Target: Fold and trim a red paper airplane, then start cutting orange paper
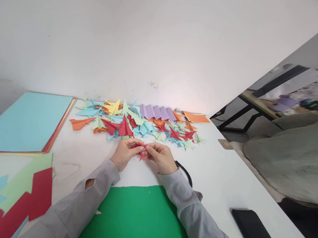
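Observation:
Both hands meet over the white table (218, 173), pinching a small folded piece of red paper (142, 155) between them. My left hand (126, 153) grips its left side with fingers curled. On the right side, my right hand (161, 157) pinches it with fingertips pressed together. Just beyond the hands lies a heap of folded paper shapes (136, 123) in red, blue, green, yellow and orange. Grey sleeves cover both forearms.
A green sheet (128, 223) lies under my forearms. A stack of coloured sheets with light blue on top (26, 121) is at far left, with red, green and blue cut-offs (20, 197) below it. A dark phone (252, 227) rests at lower right. The table edge runs diagonally on the right.

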Available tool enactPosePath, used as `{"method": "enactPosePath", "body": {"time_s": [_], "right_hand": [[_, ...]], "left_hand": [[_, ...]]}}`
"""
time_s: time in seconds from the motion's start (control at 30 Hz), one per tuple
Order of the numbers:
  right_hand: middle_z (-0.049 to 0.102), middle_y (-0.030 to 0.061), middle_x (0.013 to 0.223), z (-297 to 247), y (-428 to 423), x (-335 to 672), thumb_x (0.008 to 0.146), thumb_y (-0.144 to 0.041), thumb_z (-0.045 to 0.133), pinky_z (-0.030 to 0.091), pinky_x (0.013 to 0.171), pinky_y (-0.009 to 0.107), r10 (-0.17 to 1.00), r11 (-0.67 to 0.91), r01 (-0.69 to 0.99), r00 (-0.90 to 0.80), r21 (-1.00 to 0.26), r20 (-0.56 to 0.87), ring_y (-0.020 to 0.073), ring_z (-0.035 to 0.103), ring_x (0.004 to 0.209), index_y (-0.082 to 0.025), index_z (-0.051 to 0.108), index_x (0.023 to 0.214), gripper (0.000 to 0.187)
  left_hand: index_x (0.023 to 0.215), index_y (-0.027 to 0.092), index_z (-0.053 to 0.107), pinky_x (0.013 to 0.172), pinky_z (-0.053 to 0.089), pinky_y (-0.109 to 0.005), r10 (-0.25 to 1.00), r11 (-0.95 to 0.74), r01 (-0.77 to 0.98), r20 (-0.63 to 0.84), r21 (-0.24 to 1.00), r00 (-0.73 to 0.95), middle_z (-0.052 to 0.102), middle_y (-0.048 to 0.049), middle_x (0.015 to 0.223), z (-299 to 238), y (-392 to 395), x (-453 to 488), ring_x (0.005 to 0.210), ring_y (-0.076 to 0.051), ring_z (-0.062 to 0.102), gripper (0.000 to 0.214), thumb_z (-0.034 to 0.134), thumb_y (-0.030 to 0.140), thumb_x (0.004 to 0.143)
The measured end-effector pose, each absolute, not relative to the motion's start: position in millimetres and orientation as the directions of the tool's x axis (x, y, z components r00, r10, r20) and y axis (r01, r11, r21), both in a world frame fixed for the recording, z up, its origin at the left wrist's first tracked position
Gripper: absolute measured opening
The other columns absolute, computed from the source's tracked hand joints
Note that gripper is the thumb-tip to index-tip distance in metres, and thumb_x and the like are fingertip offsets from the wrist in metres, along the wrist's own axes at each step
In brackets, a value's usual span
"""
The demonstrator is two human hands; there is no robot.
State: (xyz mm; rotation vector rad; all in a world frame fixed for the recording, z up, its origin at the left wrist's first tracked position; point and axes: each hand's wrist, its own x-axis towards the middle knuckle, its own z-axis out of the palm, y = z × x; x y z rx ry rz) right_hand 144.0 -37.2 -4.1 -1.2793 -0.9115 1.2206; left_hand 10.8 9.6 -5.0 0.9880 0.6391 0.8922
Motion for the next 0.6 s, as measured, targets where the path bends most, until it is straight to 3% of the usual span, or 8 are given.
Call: {"method": "enactPosePath", "body": {"time_s": [0.6], "right_hand": [[0.056,-0.0032,0.047,-7.7,-37.3,135.7,0.066,-0.041,0.063,0.039,0.045,0.025,0.974,0.001,-0.058,0.228,-0.998,-0.012,0.0102,0.049,0.041,-0.018,0.057,0.061,0.025]], "left_hand": [[0.068,0.011,0.066,0.053,0.047,-0.025,0.862,0.231,-0.334,-0.033,0.914,0.506,0.062,-0.0020,0.059,-6.4,9.4,11.8,0.054,-0.012,0.057,0.019,0.075,0.022,0.056]]}}
